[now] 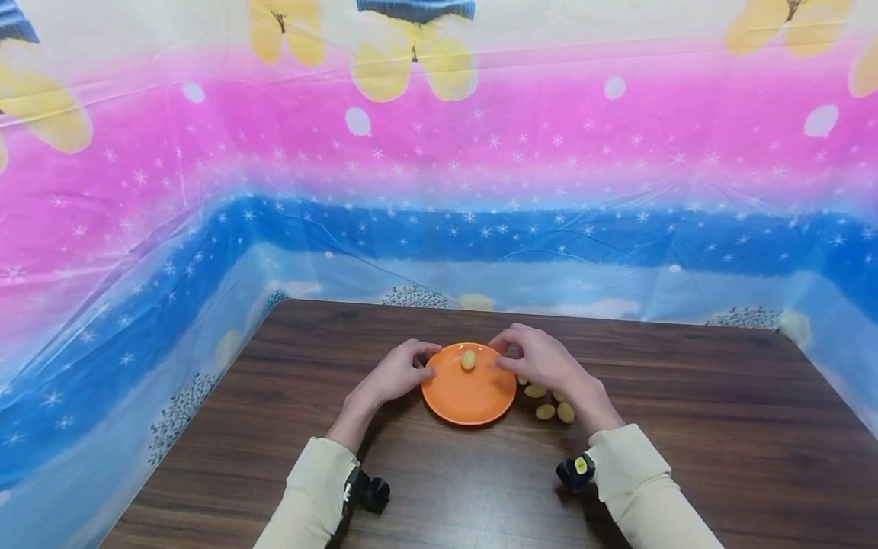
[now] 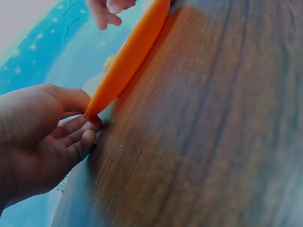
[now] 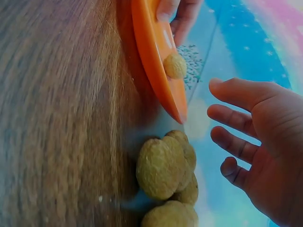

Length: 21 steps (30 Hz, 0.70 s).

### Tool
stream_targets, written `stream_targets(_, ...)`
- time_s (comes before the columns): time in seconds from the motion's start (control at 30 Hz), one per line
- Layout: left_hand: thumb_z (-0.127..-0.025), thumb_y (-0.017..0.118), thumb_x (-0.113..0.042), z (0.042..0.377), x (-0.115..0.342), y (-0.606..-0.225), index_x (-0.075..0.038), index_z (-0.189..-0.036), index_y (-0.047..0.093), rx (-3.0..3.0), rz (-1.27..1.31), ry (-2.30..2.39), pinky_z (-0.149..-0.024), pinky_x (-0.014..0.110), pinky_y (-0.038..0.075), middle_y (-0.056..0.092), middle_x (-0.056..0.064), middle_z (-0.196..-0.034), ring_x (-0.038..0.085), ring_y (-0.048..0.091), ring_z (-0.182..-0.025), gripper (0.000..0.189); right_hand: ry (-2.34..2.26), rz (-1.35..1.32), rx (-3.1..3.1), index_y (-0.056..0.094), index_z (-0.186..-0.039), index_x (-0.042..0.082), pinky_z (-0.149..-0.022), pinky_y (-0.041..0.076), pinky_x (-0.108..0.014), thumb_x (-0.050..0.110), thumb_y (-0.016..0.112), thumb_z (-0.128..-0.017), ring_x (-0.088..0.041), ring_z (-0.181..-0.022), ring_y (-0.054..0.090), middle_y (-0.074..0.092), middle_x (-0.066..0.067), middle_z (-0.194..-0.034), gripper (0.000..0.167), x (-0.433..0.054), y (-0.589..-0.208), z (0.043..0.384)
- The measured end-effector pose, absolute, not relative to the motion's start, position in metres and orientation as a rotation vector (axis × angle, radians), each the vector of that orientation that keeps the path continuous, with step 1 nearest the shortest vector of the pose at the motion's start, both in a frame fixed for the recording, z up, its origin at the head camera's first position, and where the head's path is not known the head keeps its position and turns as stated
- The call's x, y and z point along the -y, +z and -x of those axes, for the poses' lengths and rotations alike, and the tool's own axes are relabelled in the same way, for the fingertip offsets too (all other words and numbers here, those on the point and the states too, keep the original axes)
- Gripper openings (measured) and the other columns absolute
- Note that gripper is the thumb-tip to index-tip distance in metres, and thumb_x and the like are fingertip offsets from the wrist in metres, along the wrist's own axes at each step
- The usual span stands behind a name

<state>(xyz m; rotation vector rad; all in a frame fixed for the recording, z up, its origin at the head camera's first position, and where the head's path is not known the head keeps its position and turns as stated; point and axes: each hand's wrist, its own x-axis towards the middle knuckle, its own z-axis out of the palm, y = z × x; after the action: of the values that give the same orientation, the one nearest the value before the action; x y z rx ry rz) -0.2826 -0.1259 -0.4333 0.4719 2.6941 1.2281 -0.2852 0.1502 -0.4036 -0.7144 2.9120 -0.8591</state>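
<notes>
An orange plate (image 1: pixel 472 400) lies on the table with one tan, wrinkled walnut (image 1: pixel 469 360) near its far side. My left hand (image 1: pixel 396 371) pinches the plate's left rim; in the left wrist view its thumb is over the edge and fingers are below it. Over the plate's right edge is my right hand (image 1: pixel 542 360), its fingers apart and slightly bent, with nothing between them. The right wrist view shows this hand (image 3: pixel 270 137) clear of the plate. Beside the plate, below the right hand, lie several more walnuts (image 3: pixel 161 168), partly hidden by that hand in the head view.
The dark wooden table (image 1: pixel 473 488) reaches back to a printed cloth (image 1: pixel 439 236) hanging behind it and along its sides. Black wrist cameras (image 1: pixel 575 471) sit at both sleeve cuffs, above the table.
</notes>
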Motion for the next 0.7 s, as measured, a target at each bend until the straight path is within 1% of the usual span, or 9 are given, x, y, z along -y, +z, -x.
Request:
stream_targets(0.2, -0.092, 0.066, -0.009, 0.282, 0.127, -0.431, -0.009, -0.133, 0.062, -2.688, -0.464, 1.231, -0.072, 0.029, 0.049, 0.059, 0.008, -0.120, 0.019, 0.056, -0.093, 0.041, -0.890, 0.677, -2.904, 0.071, -0.118, 0.018, -0.071, 0.050, -0.032, 0.029, 0.070, -0.093, -0.015, -0.081, 0.056, 0.065, 0.004, -0.106, 0.028, -0.160, -0.400, 0.278)
stream_targets(0.33, -0.092, 0.066, -0.009, 0.283, 0.127, -0.432, -0.010, -0.133, 0.062, -2.685, -0.457, 1.234, -0.073, 0.029, 0.050, 0.059, 0.008, -0.122, 0.019, 0.057, -0.095, 0.041, -0.895, 0.675, -2.907, 0.070, -0.120, 0.018, -0.072, 0.051, -0.031, 0.029, 0.069, -0.093, -0.013, -0.082, 0.057, 0.065, 0.004, -0.107, 0.029, -0.170, -0.400, 0.275)
stream_targets(0.5, -0.092, 0.067, -0.008, 0.282, 0.125, -0.431, -0.010, -0.133, 0.063, -2.684, -0.429, 1.258, -0.072, 0.028, 0.049, 0.059, 0.009, -0.122, 0.020, 0.057, -0.093, 0.041, -0.903, 0.682, -2.909, 0.069, -0.122, 0.016, -0.070, 0.050, -0.031, 0.029, 0.067, -0.095, -0.012, -0.082, 0.057, 0.065, 0.003, -0.108, 0.031, -0.184, -0.402, 0.271)
stream_targets(0.7, -0.091, 0.067, -0.007, 0.282, 0.125, -0.432, -0.009, -0.132, 0.064, -2.661, -0.406, 1.303, -0.072, 0.027, 0.049, 0.060, 0.010, -0.122, 0.020, 0.057, -0.093, 0.041, -0.893, 0.663, -2.934, 0.069, -0.122, 0.018, -0.072, 0.048, -0.031, 0.030, 0.066, -0.095, -0.012, -0.081, 0.056, 0.066, 0.002, -0.109, 0.029, -0.198, -0.403, 0.266)
